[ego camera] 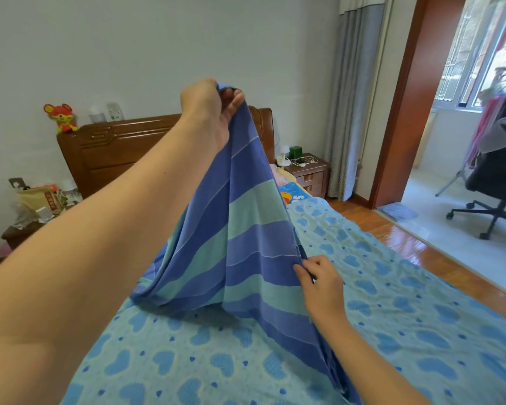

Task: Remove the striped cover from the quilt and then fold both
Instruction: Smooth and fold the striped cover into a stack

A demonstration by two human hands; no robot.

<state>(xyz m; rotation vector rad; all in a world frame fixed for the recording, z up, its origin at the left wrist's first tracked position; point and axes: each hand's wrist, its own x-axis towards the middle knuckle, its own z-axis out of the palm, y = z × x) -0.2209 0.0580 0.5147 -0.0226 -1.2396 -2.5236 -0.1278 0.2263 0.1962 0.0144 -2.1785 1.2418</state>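
Observation:
The striped cover, in blue and teal bands, rises like a tent from the bed. My left hand holds its top corner high in front of the headboard, fingers pinched round the cloth. My right hand grips the cover's right edge lower down, just above the bed. Beneath it lies a light blue quilt with a darker heart pattern, spread flat across the bed. The cover's lower end runs down toward the bottom of the view.
A wooden headboard stands behind, with a red plush toy on top. A nightstand with a small lamp is at the bed's right. A cluttered side table stands left. An office chair stands past the doorway.

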